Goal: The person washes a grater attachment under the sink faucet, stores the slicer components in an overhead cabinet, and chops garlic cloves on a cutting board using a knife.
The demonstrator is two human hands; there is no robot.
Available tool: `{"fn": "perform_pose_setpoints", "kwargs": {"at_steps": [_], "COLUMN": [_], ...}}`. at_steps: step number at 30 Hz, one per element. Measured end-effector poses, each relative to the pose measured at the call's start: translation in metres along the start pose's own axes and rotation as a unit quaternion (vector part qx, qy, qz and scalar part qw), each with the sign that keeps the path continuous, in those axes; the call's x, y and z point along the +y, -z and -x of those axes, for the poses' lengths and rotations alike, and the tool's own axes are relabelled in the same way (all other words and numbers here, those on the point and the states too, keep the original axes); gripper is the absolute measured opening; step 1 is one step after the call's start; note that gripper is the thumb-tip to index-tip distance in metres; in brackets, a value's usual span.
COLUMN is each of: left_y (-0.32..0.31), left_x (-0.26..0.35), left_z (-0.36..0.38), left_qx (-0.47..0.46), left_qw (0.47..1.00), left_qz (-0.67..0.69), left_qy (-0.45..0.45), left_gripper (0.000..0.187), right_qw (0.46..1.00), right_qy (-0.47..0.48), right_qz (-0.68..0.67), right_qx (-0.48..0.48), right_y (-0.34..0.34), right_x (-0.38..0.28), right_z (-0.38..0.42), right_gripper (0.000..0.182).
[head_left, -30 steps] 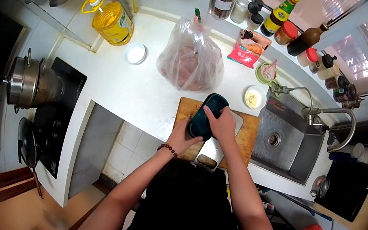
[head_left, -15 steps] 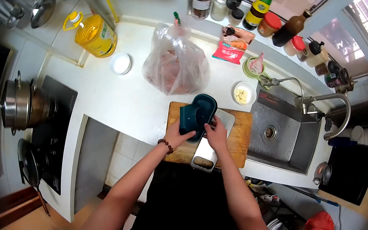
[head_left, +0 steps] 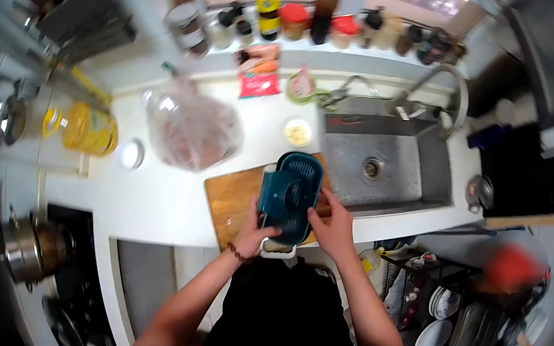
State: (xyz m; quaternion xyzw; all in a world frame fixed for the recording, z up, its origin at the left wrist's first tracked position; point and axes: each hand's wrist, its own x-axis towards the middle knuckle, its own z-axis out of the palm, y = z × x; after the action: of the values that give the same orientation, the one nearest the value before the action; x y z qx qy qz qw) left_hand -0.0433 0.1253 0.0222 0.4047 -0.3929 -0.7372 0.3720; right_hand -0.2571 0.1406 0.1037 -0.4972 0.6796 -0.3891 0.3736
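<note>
A dark teal plastic container with a slotted insert (head_left: pixel 292 202) is held between both hands over the wooden cutting board (head_left: pixel 224 197). My left hand (head_left: pixel 253 234) grips its left side, a beaded bracelet at the wrist. My right hand (head_left: pixel 332 225) holds the right side with fingers against the wall. Under the container, the light handle end of a metal knife or grater (head_left: pixel 277 251) sticks out at the board's front edge; the rest is hidden. Behind the board stand a small bowl of peeled garlic (head_left: pixel 297 132) and a clear plastic bag of meat (head_left: pixel 192 130).
The steel sink (head_left: pixel 397 166) and faucet are to the right. An oil jug (head_left: pixel 86 128) and a small white dish (head_left: pixel 132 153) stand left. Bottles and jars line the windowsill. A stove with a steel pot (head_left: pixel 30 248) is far left, a dish rack (head_left: pixel 459 316) lower right.
The view has turned to the right, so the counter items appear further left. Both hands still hold the teal container, now nearer the board's right side and the sink.
</note>
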Motion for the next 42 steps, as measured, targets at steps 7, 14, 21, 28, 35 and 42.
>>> {"fn": "perform_pose_setpoints", "kwargs": {"at_steps": [7, 14, 21, 28, 35, 42], "left_y": [-0.137, -0.345, -0.447, -0.498, -0.508, -0.547], "left_x": [-0.011, -0.023, -0.067, -0.059, -0.057, -0.056], "left_z": [0.013, 0.081, 0.141, 0.176, 0.172, 0.189], "left_qx": [-0.194, -0.316, -0.412, -0.463, -0.471, -0.533], "left_qw": [0.968, 0.928, 0.871, 0.834, 0.822, 0.770], "left_qz": [-0.076, 0.006, -0.113, -0.159, -0.190, -0.219], "left_qy": [0.141, 0.198, 0.242, 0.254, 0.257, 0.273], "left_gripper": [0.064, 0.064, 0.071, 0.063, 0.061, 0.056], "right_qw": [0.984, 0.952, 0.693, 0.479, 0.431, 0.421], "right_qy": [-0.044, -0.053, -0.016, -0.114, -0.185, -0.144], "right_qz": [-0.034, 0.012, 0.378, 0.548, 0.554, 0.552], "right_qx": [0.170, 0.302, 0.614, 0.676, 0.688, 0.705], "right_y": [0.142, 0.300, 0.595, 0.739, 0.745, 0.689], "right_x": [0.018, 0.042, -0.048, -0.082, -0.081, -0.097], "right_z": [0.114, 0.297, 0.470, 0.580, 0.590, 0.604], "right_gripper": [0.056, 0.057, 0.051, 0.047, 0.042, 0.043]}}
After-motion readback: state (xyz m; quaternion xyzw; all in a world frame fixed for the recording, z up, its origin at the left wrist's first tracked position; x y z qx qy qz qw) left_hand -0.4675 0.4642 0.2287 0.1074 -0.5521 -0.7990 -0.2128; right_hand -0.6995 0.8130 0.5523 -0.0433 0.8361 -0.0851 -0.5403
